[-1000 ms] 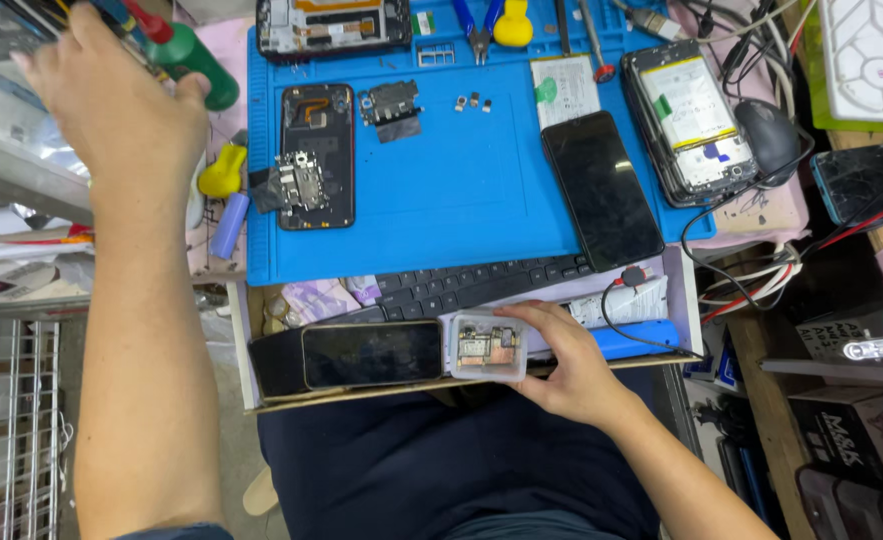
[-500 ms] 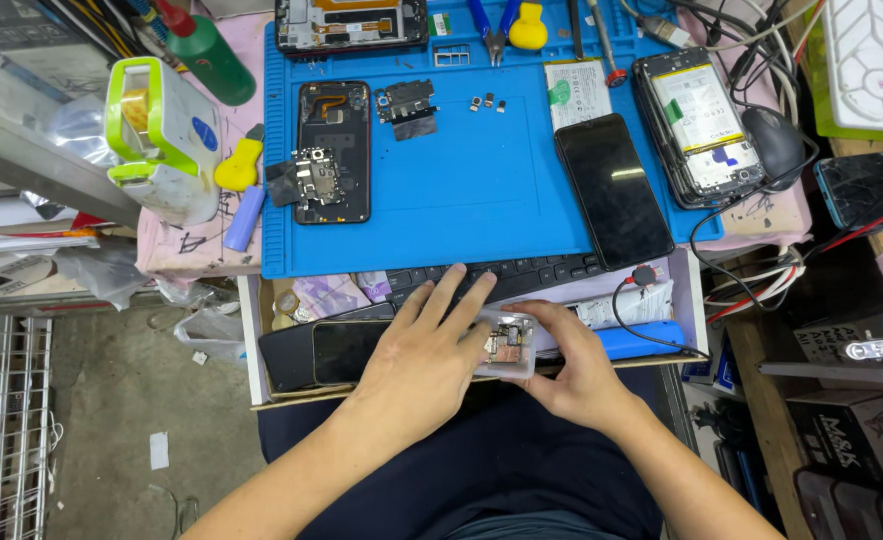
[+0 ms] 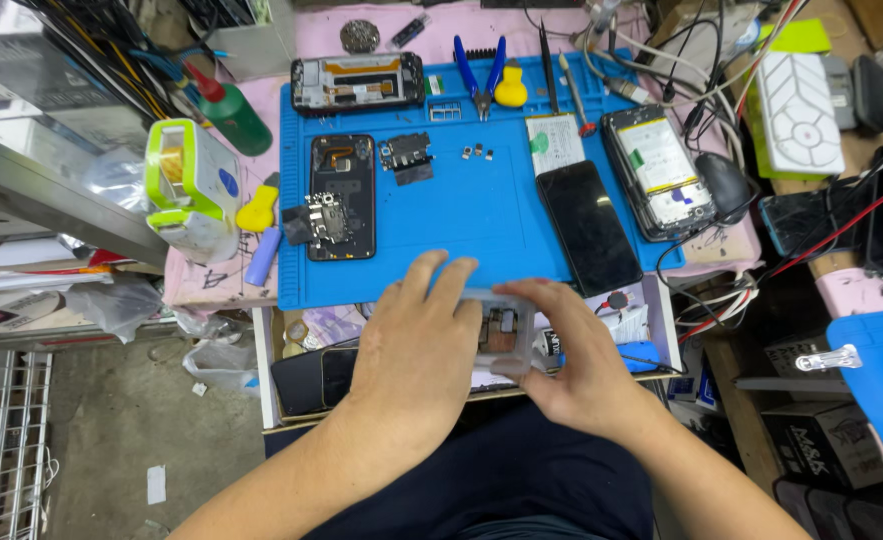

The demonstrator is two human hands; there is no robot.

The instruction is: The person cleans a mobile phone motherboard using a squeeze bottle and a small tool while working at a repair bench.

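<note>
Both hands: low centre of frame, meeting on one small clear plastic parts box (image 3: 506, 335) over an open drawer (image 3: 651, 310) under the mat's front edge.
Left hand (image 3: 416, 345): lies flat across the box's left part, fingers together and nearly straight, tips reaching the blue mat's lower edge; looks like a press or cover, not a wrapped grip.
Right hand (image 3: 581, 365): fingers curled around the box's right side and top edge, thumb side hidden; holds the box.
Box: clear, shallow, small brownish parts visible inside through the lid; lid open or shut, cannot tell.
Drawer contents: dark phone (image 3: 306, 378) lying flat at lower left, partly under the left wrist; papers and a blue item at the right end.
Blue mat (image 3: 481, 215): centre of frame, on the bench.
On mat, left: opened phone body (image 3: 342, 197) with board exposed, a loose black module (image 3: 407, 155) just beside it.
On mat, right: black phone, screen up (image 3: 588, 226); beside it another opened phone showing its battery (image 3: 654, 170).
Mat top edge: phone frame (image 3: 357, 82), blue-handled pliers (image 3: 479, 72), yellow bulb tool (image 3: 509, 88).
Upper left of frame: green bottle (image 3: 229, 110) and green-and-white tape dispenser (image 3: 189, 188), well apart from the hands.
Right side: cables, white patterned pad (image 3: 799, 110).
</note>
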